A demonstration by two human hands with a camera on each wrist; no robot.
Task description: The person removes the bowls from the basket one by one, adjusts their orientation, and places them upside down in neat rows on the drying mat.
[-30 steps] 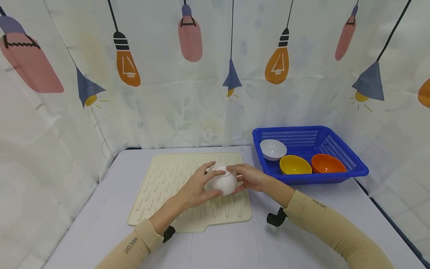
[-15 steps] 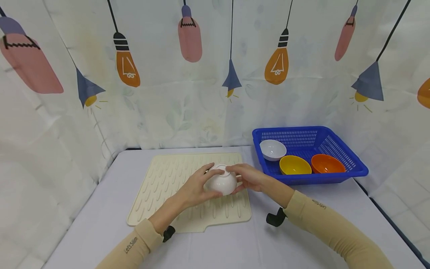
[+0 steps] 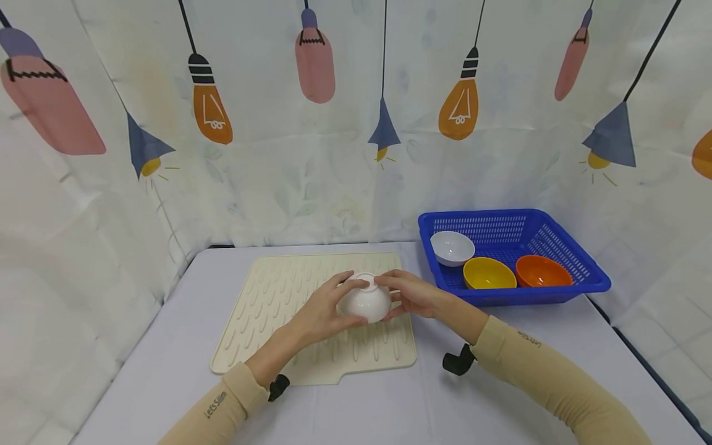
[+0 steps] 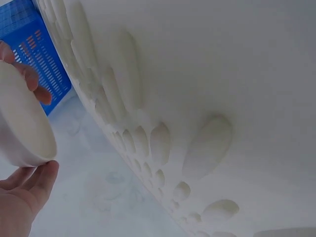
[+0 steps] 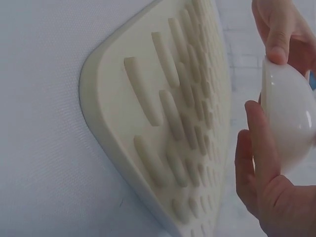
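Left hand (image 3: 318, 315) and right hand (image 3: 418, 293), both part-curled, grip 1 upturned bowl (image 3: 367, 305) above the mat (image 3: 283, 303). Probably light, stiff, slick, maybe breakable; best held at rim (image 5: 265, 89) and foot (image 3: 364, 275).

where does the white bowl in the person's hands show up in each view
Head: the bowl is below centre, slightly right.
Left wrist: the bowl is at the left edge, partly cut off.
Right wrist: the bowl is at the right edge, about mid-height.
Shared landmark: the cream mat, in all three views.
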